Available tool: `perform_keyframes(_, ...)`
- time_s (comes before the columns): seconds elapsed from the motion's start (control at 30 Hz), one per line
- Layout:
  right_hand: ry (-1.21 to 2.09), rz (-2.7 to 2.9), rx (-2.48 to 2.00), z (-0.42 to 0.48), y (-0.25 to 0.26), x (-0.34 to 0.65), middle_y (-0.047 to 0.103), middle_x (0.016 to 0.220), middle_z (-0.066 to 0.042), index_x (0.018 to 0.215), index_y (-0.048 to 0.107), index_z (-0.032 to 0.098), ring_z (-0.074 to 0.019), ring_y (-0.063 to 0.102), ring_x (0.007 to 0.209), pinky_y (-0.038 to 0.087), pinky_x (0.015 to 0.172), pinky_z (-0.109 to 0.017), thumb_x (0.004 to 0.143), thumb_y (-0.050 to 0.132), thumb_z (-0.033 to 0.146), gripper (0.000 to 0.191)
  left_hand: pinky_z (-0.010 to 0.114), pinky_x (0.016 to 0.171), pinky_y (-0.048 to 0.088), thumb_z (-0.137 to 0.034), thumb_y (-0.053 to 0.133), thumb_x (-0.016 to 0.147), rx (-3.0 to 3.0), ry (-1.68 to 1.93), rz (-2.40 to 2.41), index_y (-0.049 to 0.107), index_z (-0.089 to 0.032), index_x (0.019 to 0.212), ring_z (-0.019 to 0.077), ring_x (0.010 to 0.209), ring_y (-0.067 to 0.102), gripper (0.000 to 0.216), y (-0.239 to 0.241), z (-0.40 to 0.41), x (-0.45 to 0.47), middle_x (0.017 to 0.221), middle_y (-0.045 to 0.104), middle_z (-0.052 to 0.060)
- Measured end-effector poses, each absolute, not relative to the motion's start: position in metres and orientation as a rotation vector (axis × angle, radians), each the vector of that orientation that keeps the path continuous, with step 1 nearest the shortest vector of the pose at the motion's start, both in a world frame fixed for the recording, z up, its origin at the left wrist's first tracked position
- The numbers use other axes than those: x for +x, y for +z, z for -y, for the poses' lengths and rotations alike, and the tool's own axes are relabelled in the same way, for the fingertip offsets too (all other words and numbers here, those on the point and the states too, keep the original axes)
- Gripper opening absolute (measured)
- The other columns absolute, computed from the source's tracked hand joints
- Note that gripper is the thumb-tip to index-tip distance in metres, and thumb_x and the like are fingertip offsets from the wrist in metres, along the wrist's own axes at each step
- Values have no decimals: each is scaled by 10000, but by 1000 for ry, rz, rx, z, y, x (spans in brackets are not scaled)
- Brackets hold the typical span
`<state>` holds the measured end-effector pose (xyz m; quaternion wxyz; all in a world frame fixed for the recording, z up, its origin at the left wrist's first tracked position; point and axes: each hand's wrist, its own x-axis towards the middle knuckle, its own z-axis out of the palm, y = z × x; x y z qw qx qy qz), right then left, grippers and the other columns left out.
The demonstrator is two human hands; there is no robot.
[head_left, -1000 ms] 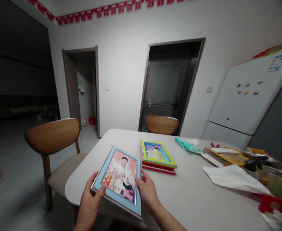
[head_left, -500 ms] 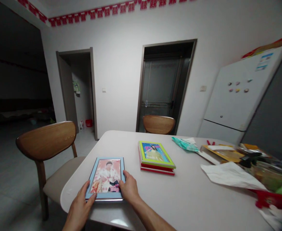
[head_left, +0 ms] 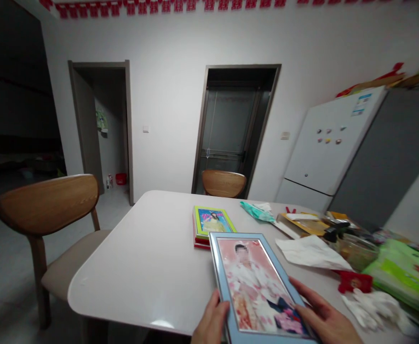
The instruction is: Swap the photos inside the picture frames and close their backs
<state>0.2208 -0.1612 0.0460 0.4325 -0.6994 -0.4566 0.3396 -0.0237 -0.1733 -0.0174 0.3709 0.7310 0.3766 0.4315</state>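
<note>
A light-blue picture frame (head_left: pixel 263 286) with a pink portrait photo is held tilted above the table's near side. My left hand (head_left: pixel 211 319) grips its left edge, thumb on the front border. My right hand (head_left: pixel 326 313) clasps the lower right edge, thumb on the front and fingers along the side. Just behind it, partly covered, a yellow-green picture frame (head_left: pixel 202 217) lies on top of a red one (head_left: pixel 200 242) on the white table (head_left: pixel 134 267).
On the table's right are a teal packet (head_left: pixel 257 211), white paper (head_left: pixel 313 253), a plastic container (head_left: pixel 358 248), a red pouch (head_left: pixel 354 282), white gloves (head_left: pixel 374 308) and a green pack (head_left: pixel 406 272). Wooden chairs stand left (head_left: pixel 48 205) and at the far side (head_left: pixel 224 184).
Both hands have lifted the light-blue frame off the table's left part and carried it right and nearer, in front of the stacked frames. The view has turned right.
</note>
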Motion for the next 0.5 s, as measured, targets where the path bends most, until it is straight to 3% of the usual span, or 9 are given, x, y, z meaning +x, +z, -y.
perform_keyframes(0.17,584,1138,-1894,153,39,292,681,809,-43,1009,607,205,-227,615,686,469,580,-273,513,519,385,535,319,993,252,-103,520,557,1985,955,-893,389,-117,1191,247,1204,279,647,10,158,48,1339,267,115)
perform_keyframes(0.33,515,1188,-1889,141,33,320,684,761,-28,939,643,203,-230,610,689,452,595,-279,503,511,344,477,317,1005,218,-108,495,589,1990,873,-962,379,-166,1198,244,1199,279,622,17,149,75,1347,253,67)
perform_keyframes(0.5,541,1211,-1919,140,24,335,683,734,-33,903,655,187,-213,606,644,446,572,-264,503,503,321,448,375,996,229,-121,507,606,2105,697,-972,353,-72,1216,281,1167,316,631,6,146,84,1307,316,152)
